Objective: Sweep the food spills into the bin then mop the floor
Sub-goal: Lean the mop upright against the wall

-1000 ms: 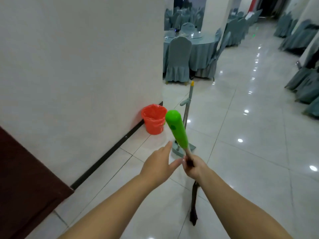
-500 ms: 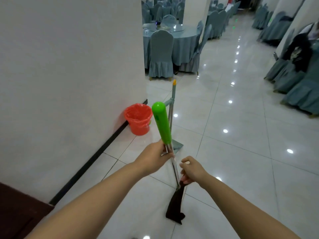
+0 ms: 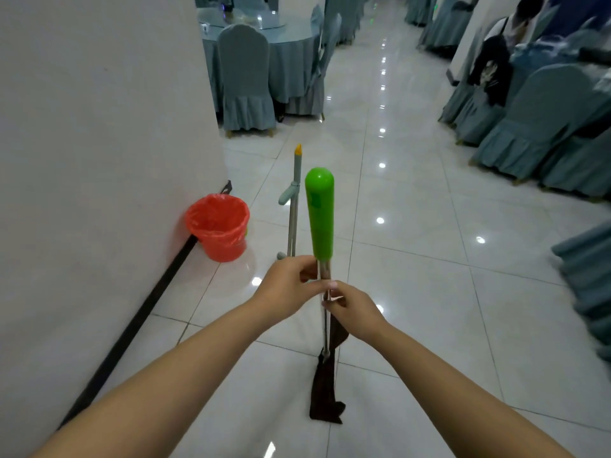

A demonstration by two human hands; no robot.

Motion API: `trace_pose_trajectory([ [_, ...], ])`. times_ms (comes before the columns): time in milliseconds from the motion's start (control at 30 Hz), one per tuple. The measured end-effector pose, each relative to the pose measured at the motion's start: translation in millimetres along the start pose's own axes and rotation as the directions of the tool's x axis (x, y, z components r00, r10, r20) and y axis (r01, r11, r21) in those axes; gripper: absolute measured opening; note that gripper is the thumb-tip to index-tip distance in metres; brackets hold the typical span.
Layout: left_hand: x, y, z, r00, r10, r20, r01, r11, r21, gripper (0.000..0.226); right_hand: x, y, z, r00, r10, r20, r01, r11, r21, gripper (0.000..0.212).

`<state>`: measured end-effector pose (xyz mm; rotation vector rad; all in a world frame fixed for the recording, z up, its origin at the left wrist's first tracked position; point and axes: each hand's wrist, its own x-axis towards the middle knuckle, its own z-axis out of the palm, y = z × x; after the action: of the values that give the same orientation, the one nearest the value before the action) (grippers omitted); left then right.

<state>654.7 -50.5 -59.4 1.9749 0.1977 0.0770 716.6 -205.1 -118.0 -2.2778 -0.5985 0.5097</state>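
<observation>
Green plastic is covering the top of the mop handle (image 3: 319, 213), which is standing almost upright in the middle of the frame. You are holding this mop with both hands close together, one just above the other, on the thin metal pole (image 3: 325, 325) under the green grip. Your left hand (image 3: 291, 285) is wrapping its fingers around the pole right below the green part. Your right hand (image 3: 355, 309) is gripping the pole just under it, and its thumb is touching the fingers of the left hand. Both forearms are coming in from the bottom corners of the frame.

At the lower end of the pole, the dark brown mop cloth (image 3: 325, 391) is hanging down and lying on the glossy white tiled floor (image 3: 429, 325), in the lower centre of the frame.

Left of centre, the red bin (image 3: 218, 226) with a red bag inside is standing on the floor against the white wall (image 3: 99, 143), which is filling the left side. Between the bin and the mop, a second grey-green handle (image 3: 294, 200) with a yellow tip is standing upright; your left hand is hiding its lower part.

At the upper centre, a round table (image 3: 291, 44) with a grey-blue cloth is standing with covered chairs (image 3: 244, 77) around it. More such chairs are lining the right edge. At the upper right, a dark shirt (image 3: 489, 71) is hanging over one chair, and a person (image 3: 525, 14) is sitting behind it.
</observation>
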Motion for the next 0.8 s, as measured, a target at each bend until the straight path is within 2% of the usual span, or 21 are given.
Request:
trace_pose_trajectory([
  [133,25,-13,-20,0.999,-0.045,0.008,0.046,0.994,-0.103,0.030,28,-11,9,0.998,-0.013,-0.056,0.012,1.000,-0.029,0.030],
  [233,33,-31,-28,0.995,-0.096,0.031,0.100,0.984,-0.149,0.033,48,-20,22,0.998,-0.058,-0.040,0.054,0.994,-0.098,0.026],
  [367,60,-42,-36,0.996,-0.086,0.007,0.086,0.995,-0.058,0.025,85,-24,28,0.997,-0.083,-0.012,0.080,0.986,-0.148,0.031],
  [500,92,-37,-48,0.995,-0.091,-0.035,0.093,0.994,0.054,0.017,123,-9,20,0.994,0.013,0.108,0.010,0.977,-0.212,0.041],
  [633,114,-34,-62,0.994,-0.093,0.049,0.089,0.994,0.061,0.017,154,5,17,0.975,0.037,0.218,0.014,0.974,-0.228,0.054],
  [700,124,-29,-71,0.996,-0.074,0.053,0.071,0.995,0.065,0.015,165,5,22,0.971,0.002,0.239,0.051,0.976,-0.213,0.043],
  [800,139,-20,-88,0.995,-0.070,-0.068,0.068,0.997,-0.029,0.013,181,-8,28,0.981,-0.015,0.196,0.048,0.985,-0.167,0.033],
])
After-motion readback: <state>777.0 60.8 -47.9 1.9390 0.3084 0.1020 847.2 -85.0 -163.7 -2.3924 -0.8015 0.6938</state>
